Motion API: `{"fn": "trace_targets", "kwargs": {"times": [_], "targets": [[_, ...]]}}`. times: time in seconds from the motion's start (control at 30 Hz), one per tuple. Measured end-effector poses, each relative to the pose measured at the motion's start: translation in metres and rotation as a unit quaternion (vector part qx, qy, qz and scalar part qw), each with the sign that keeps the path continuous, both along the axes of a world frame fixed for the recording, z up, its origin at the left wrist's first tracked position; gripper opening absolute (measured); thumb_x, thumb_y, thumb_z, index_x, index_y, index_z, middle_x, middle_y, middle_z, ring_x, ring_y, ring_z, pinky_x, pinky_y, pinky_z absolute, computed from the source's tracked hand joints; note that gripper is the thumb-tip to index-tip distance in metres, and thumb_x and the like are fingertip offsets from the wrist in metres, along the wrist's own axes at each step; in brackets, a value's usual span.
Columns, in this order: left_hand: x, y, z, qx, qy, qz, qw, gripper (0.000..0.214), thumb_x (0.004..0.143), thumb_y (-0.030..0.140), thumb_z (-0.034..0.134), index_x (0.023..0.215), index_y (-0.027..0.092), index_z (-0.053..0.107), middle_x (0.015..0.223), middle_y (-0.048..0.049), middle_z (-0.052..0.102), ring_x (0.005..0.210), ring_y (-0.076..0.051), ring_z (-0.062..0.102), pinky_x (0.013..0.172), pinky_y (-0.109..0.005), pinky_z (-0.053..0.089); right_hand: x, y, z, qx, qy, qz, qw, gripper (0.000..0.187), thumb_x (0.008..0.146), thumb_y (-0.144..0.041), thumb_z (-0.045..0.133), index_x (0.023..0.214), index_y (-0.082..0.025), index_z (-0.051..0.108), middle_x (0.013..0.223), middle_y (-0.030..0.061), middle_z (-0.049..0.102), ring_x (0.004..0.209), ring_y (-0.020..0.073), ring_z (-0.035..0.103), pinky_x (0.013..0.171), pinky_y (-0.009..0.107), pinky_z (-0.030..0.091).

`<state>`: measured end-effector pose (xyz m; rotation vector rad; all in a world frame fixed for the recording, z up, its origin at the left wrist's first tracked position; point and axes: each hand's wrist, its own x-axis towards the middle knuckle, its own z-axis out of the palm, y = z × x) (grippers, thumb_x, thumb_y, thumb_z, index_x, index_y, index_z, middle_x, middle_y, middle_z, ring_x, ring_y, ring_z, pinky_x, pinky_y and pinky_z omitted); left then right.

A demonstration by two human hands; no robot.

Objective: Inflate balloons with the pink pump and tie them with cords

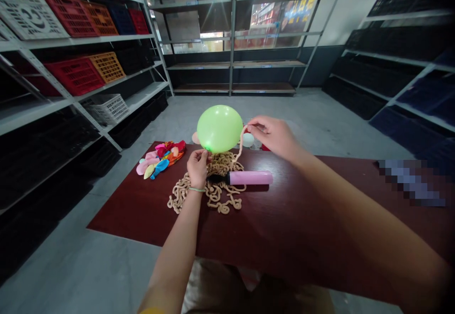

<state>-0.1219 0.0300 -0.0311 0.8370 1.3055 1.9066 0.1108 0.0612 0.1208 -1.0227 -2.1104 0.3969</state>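
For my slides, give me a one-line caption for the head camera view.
Left hand holds a green balloon as right hand pinches a beige cord, beside a pink hand pump.

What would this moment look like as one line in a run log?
left hand: green balloon | right hand: tan cord | nearby: pink pump, loose balloons
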Motion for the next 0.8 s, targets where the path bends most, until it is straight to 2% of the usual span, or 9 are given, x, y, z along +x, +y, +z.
{"fn": "trace_targets", "kwargs": {"times": [0.2,0.33,0.43,0.5,0.57,0.67,0.8], "targets": [[0.010,-0.002,0.001,0.001,0.021,-0.035,0.999,0.025,0.078,0.038,0.071,0.087,0.016,0.064,0.076,-0.0029,0.070,0.060,-0.012,0.063,0.061,-0.025,0.054,0.001,-0.011,0.050,0.060,0.012,-0.005,0.998,0.017,0.088,-0.036,0.059,0.088,-0.023,0.070,0.084,0.0027,0.071,0.082,0.0190,0.066,0.072,0.033,0.052],[0.021,-0.006,0.002,-0.015,0.063,-0.078,0.995,0.022,0.082,0.037,0.067,0.089,0.017,0.065,0.076,-0.0022,0.069,0.061,-0.013,0.064,0.062,-0.025,0.053,-0.018,-0.005,0.086,0.061,0.024,0.000,0.998,0.019,0.089,-0.037,0.059,0.086,-0.020,0.068,0.079,0.0031,0.068,0.073,0.0169,0.064,0.066,0.031,0.051],[0.027,-0.012,0.003,-0.023,0.136,-0.096,0.986,0.018,0.085,0.035,0.064,0.089,0.018,0.066,0.074,-0.0010,0.068,0.061,-0.013,0.063,0.062,-0.024,0.051,-0.040,0.008,0.098,0.043,0.031,0.005,0.999,0.019,0.091,-0.037,0.058,0.087,-0.020,0.065,0.076,0.0019,0.066,0.065,0.0147,0.062,0.062,0.029,0.049],[0.029,-0.015,0.003,-0.021,0.206,-0.087,0.974,0.016,0.086,0.034,0.062,0.089,0.019,0.067,0.072,-0.0003,0.068,0.062,-0.013,0.063,0.064,-0.024,0.049,-0.055,0.017,0.097,0.048,0.032,-0.003,0.998,0.018,0.092,-0.036,0.056,0.089,-0.020,0.063,0.076,0.0019,0.065,0.066,0.0147,0.062,0.063,0.029,0.048],[0.030,-0.018,0.002,-0.017,0.266,-0.071,0.961,0.016,0.088,0.034,0.061,0.090,0.020,0.069,0.070,0.0000,0.068,0.064,-0.014,0.063,0.066,-0.024,0.048,-0.070,0.025,0.088,0.069,0.018,-0.017,0.997,0.015,0.092,-0.032,0.055,0.088,-0.020,0.063,0.079,0.0029,0.066,0.073,0.0159,0.062,0.066,0.029,0.047],[0.028,-0.019,0.001,-0.007,0.310,-0.052,0.949,0.015,0.088,0.033,0.062,0.091,0.022,0.072,0.073,-0.0013,0.069,0.069,-0.016,0.064,0.071,-0.026,0.049,-0.084,0.030,0.063,0.090,-0.047,-0.034,0.994,0.009,0.088,-0.023,0.056,0.084,-0.020,0.064,0.083,0.0040,0.067,0.080,0.0182,0.062,0.071,0.031,0.044],[0.024,-0.020,0.004,0.030,0.327,-0.032,0.944,0.013,0.088,0.029,0.063,0.091,0.023,0.073,0.083,-0.0042,0.070,0.078,-0.018,0.064,0.079,-0.029,0.049,-0.085,0.023,0.026,0.053,-0.161,-0.032,0.985,0.013,0.085,-0.018,0.055,0.080,-0.021,0.066,0.077,0.0048,0.067,0.072,0.0190,0.059,0.066,0.032,0.038]]}}
